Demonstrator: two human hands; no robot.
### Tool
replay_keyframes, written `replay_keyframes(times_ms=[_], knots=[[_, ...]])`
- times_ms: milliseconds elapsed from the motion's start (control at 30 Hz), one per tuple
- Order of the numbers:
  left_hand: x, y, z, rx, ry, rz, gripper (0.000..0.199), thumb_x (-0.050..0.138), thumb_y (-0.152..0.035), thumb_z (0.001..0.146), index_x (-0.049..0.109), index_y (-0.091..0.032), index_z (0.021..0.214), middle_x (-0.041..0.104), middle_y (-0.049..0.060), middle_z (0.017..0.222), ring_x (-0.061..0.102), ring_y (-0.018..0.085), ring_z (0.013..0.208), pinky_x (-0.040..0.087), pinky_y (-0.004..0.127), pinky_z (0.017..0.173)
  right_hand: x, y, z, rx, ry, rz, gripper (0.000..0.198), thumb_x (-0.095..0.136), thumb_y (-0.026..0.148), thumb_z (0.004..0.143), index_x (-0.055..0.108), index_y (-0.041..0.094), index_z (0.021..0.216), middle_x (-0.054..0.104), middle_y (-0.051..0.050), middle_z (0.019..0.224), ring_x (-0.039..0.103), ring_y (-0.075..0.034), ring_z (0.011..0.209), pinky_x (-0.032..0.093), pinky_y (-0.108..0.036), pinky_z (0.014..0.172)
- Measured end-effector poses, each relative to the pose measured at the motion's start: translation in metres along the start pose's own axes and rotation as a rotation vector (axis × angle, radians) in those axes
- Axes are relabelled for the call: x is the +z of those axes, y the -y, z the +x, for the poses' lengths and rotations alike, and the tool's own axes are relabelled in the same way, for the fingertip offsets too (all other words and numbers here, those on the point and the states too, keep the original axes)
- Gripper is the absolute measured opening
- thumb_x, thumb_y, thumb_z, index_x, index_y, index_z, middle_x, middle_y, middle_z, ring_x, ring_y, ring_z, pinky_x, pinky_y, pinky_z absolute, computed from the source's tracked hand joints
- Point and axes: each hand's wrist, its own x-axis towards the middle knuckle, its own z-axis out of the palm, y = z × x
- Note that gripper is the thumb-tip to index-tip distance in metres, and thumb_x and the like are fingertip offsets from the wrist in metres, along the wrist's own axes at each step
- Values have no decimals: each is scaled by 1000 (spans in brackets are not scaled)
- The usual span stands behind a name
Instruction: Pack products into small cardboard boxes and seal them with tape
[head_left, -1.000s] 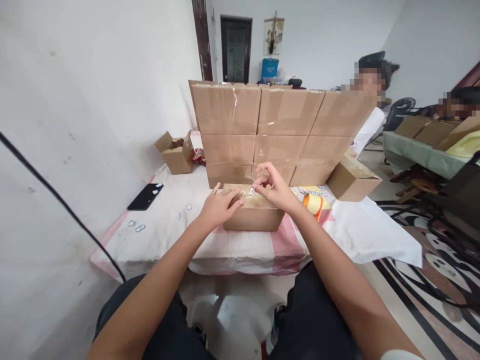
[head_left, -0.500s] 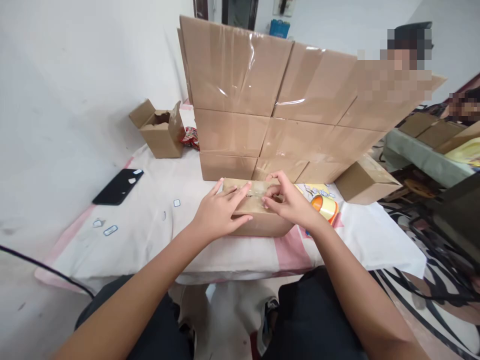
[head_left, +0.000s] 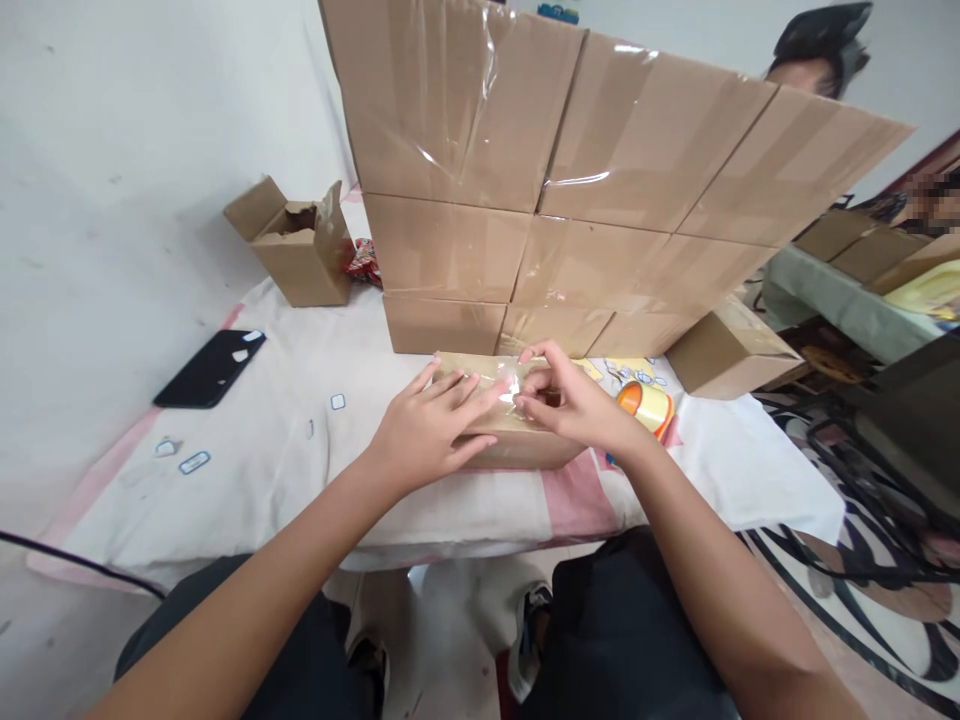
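Note:
A small brown cardboard box (head_left: 517, 452) lies on the cloth in front of me. My left hand (head_left: 424, 430) rests on its left part with the fingers spread. A shiny strip of clear tape (head_left: 507, 372) runs over the box top between my hands. At that strip my right hand (head_left: 559, 400) has its thumb and fingers pinched together, with the tape's edge at the fingertips. Just right of the box, a tape roll (head_left: 646, 408) with an orange core lies near my right wrist.
Behind the box rises a wall of stacked, taped cartons (head_left: 600, 200). An open carton (head_left: 304, 260) and a black phone (head_left: 210, 370) are on the left of the table. Another carton (head_left: 731, 350) stands at the right. A person (head_left: 821, 50) is beyond the stack.
My view has tilted down and shifted slightly. The right fingers have moved a little left over the box top, and the tape between the hands now shines more. The left hand stays on the box.

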Motion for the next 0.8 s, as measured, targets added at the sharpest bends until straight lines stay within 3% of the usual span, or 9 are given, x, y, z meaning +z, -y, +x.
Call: replay_keyframes(times_ms=[133, 333, 433, 533, 600, 700, 800], knots=[[0, 1, 0, 145, 20, 76, 41, 53, -38, 99, 57, -39, 141, 65, 12, 136, 62, 34, 125, 40, 64, 111, 1, 3, 0, -8, 24, -110, 35, 53, 17, 90, 35, 27, 118, 55, 7, 72, 53, -13, 64, 39, -25, 60], [0, -3, -1, 139, 17, 87, 35, 53, -34, 99, 65, -34, 133, 65, 14, 135, 60, 35, 128, 40, 66, 110, 1, 11, 0, -14, 25, -294, 34, 54, 18, 90, 40, 26, 120, 51, 9, 62, 47, -13, 56, 34, -25, 58], [0, -5, -1, 137, 18, 92, 36, 53, -32, 99, 65, -33, 133, 63, 16, 137, 59, 36, 129, 40, 67, 109, 0, 10, 0, 5, -60, -345, 27, 57, 25, 92, 46, 25, 117, 50, 10, 57, 45, -13, 52, 33, -26, 57], [0, -7, -2, 124, 28, 75, 36, 53, -31, 99, 65, -33, 133, 62, 17, 140, 58, 37, 131, 38, 68, 110, -4, 5, 3, 36, -249, -416, 15, 57, 36, 95, 60, 22, 99, 53, 6, 57, 47, -13, 53, 32, -27, 57], [-1, -7, -2, 132, 28, 75, 36, 53, -31, 99, 65, -32, 133, 61, 18, 140, 57, 38, 131, 38, 68, 110, -8, -1, 7, 30, -331, -415, 24, 56, 39, 96, 64, 21, 82, 58, 2, 62, 51, -14, 58, 35, -28, 60], [-2, -6, -2, 148, 51, 76, 38, 53, -28, 99, 63, -32, 136, 60, 17, 142, 56, 37, 133, 39, 65, 111, -12, -9, 16, 25, -340, -399, 29, 57, 36, 94, 64, 19, 71, 63, -3, 78, 57, -17, 70, 40, -31, 69], [-2, -5, -2, 149, 86, 62, 41, 52, -26, 99, 61, -33, 138, 58, 16, 145, 55, 36, 134, 38, 64, 112, -16, -18, 24, 110, -341, -462, 22, 62, 35, 89, 62, 20, 72, 61, -6, 85, 57, -20, 77, 42, -33, 73]])
